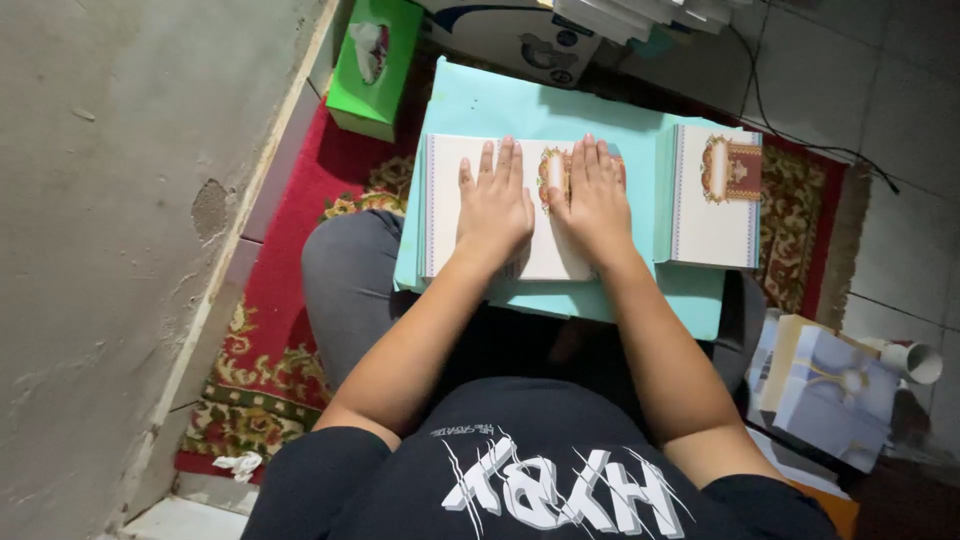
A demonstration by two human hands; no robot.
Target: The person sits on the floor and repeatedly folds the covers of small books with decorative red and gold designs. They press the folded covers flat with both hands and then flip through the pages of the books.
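Both my hands lie flat, palms down and side by side, on a white printed card sheet (440, 215) with an ornate red and gold emblem. My left hand (495, 205) covers its middle, fingers spread a little. My right hand (595, 200) presses its right half, partly hiding the emblem. The sheet rests on a turquoise board (520, 105) across my lap. A stack of similar printed cards (712, 215) lies on the board just right of my right hand.
A green tissue box (375, 65) stands at the upper left by the wall (110, 250). A red patterned rug (265, 330) covers the floor. Folded lavender paper pieces (830, 390) and a white paper roll (915, 362) lie at the right. A black cable (790, 130) runs behind.
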